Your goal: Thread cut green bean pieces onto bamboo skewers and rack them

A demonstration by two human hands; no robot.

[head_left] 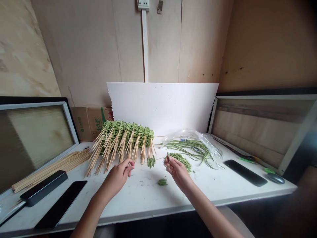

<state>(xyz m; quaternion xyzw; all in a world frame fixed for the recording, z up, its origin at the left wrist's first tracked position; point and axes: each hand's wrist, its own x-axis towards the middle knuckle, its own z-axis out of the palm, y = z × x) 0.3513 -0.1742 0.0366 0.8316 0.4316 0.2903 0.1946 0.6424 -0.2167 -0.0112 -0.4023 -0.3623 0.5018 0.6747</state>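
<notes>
My left hand (122, 173) hovers over the table (138, 198) with its fingers curled in; whatever they may hold is hidden. In my right hand (178, 172), thumb and fingertips pinch a small green bean piece (167, 154), mostly covered. Beside that hand lies a heap of cut green bean pieces (183, 161). A short row of bean pieces (151, 162) lies between the hands, and a small cluster of bean pieces (162, 182) sits nearer the front. Behind my left hand, stacked green bean skewers (131, 128) point their bare bamboo sticks (122, 148) toward me.
Loose bamboo sticks (54, 165) lie at the left, near a black case (47, 186) and a flat black slab (61, 205). Long whole beans (190, 147) rest by a clear plastic bag (210, 145). To the right are a black phone-like slab (245, 172) and a mouse (276, 178).
</notes>
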